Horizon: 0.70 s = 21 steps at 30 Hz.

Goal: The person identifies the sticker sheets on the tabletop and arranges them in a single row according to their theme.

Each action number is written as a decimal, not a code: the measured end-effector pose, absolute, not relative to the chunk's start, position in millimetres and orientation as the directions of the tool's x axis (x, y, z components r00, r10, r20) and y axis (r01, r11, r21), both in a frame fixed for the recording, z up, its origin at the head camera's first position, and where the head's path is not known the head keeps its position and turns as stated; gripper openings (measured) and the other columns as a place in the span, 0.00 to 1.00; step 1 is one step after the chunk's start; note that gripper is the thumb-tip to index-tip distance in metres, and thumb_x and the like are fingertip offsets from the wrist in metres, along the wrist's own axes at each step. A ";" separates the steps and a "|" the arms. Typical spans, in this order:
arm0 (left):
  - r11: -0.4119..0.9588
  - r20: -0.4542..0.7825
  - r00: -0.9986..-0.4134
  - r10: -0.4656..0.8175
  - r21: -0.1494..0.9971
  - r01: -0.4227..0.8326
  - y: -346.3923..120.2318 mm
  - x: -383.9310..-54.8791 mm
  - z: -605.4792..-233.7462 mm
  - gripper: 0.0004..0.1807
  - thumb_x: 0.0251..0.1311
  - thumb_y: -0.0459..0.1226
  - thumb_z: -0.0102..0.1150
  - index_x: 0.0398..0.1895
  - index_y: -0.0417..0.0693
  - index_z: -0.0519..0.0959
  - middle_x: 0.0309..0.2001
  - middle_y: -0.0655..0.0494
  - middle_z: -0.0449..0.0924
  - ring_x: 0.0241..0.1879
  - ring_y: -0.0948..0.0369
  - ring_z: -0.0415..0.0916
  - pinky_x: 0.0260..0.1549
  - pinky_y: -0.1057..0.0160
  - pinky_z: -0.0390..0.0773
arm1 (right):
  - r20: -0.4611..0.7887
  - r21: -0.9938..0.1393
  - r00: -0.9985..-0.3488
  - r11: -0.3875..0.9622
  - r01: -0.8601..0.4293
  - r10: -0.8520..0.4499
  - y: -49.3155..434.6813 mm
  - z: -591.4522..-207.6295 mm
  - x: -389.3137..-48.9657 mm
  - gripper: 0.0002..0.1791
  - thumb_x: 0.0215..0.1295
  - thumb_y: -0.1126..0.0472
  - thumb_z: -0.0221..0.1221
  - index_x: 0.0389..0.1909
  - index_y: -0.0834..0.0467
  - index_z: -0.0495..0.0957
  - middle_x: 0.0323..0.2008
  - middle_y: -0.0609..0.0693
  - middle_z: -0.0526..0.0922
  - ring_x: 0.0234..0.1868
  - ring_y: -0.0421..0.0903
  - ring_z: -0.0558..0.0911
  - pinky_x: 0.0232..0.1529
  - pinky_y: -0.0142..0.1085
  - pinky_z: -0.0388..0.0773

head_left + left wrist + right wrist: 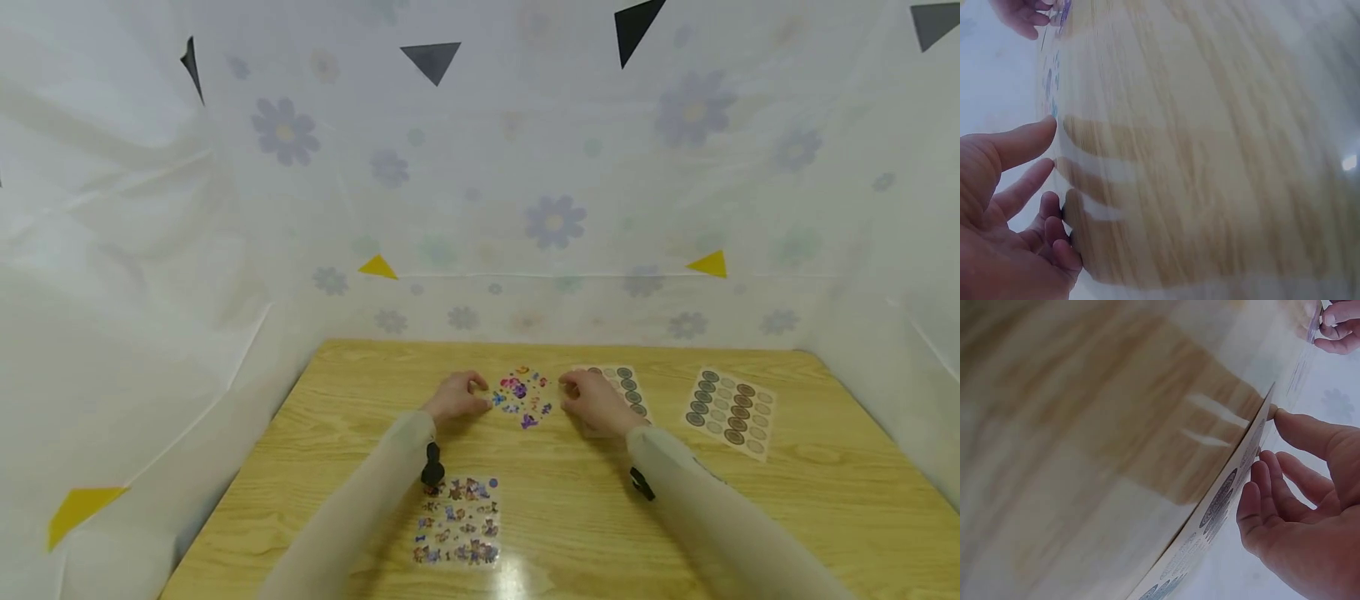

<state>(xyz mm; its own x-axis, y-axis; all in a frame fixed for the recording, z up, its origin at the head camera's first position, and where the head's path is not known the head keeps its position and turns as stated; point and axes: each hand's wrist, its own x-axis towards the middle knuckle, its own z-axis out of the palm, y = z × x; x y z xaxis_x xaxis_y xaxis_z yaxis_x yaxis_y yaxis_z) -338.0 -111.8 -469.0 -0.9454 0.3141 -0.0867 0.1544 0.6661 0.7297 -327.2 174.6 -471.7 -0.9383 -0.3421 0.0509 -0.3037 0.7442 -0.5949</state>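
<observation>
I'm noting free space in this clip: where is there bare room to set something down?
Bare table shows between the cartoon sticker sheet and right forearm, left of the left hand, and nearside of the far-right circle sheet. It's crowded around the colourful stickers between both hands; the right hand overlaps another circle sheet.

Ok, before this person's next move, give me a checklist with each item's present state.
1. Colourful sticker sheet between the hands: ok.
2. Left hand touching that sheet's edge: cannot tell.
3. Inner round-sticker sheet fully visible from the head camera: not ok, right hand covers part.
4. Outer round-sticker sheet apart from both hands: ok.
5. Nearest sticker sheet apart from both hands: ok.
</observation>
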 end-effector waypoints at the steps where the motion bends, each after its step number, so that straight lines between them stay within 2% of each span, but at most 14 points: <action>1: 0.667 -0.084 -0.948 0.308 0.729 0.152 -111.2 -338.7 -470.1 0.17 0.60 0.38 0.67 0.50 0.42 0.77 0.41 0.49 0.73 0.38 0.54 0.69 0.34 0.57 0.71 | 0.050 -0.597 -0.938 0.743 -0.303 -0.342 174.6 -471.8 -327.2 0.26 0.65 0.66 0.63 0.62 0.69 0.71 0.54 0.61 0.78 0.54 0.58 0.77 0.56 0.52 0.75; 8: 0.675 -0.040 -0.958 0.284 0.718 0.170 -108.8 -340.7 -471.7 0.17 0.57 0.37 0.70 0.46 0.41 0.78 0.38 0.49 0.74 0.35 0.55 0.69 0.33 0.58 0.71 | 0.033 -0.648 -0.951 0.718 -0.254 -0.307 175.4 -471.0 -328.2 0.27 0.63 0.66 0.64 0.62 0.68 0.71 0.51 0.59 0.79 0.51 0.55 0.77 0.53 0.50 0.77; 21: 0.688 -0.021 -0.964 0.265 0.704 0.174 -106.7 -338.0 -473.7 0.14 0.56 0.35 0.70 0.44 0.39 0.81 0.41 0.47 0.75 0.37 0.55 0.69 0.36 0.57 0.73 | 0.017 -0.675 -0.956 0.702 -0.227 -0.294 175.7 -473.5 -330.1 0.27 0.63 0.67 0.63 0.63 0.68 0.71 0.51 0.59 0.81 0.51 0.55 0.79 0.51 0.49 0.78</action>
<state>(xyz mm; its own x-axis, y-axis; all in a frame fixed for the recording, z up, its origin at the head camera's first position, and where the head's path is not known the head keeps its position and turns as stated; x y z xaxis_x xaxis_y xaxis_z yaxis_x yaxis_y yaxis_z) -338.0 -106.7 -473.7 -0.9641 0.2647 -0.0207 0.1739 0.6884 0.7042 -330.1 175.7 -473.5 -0.9558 -0.2936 0.0166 -0.2273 0.7016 -0.6754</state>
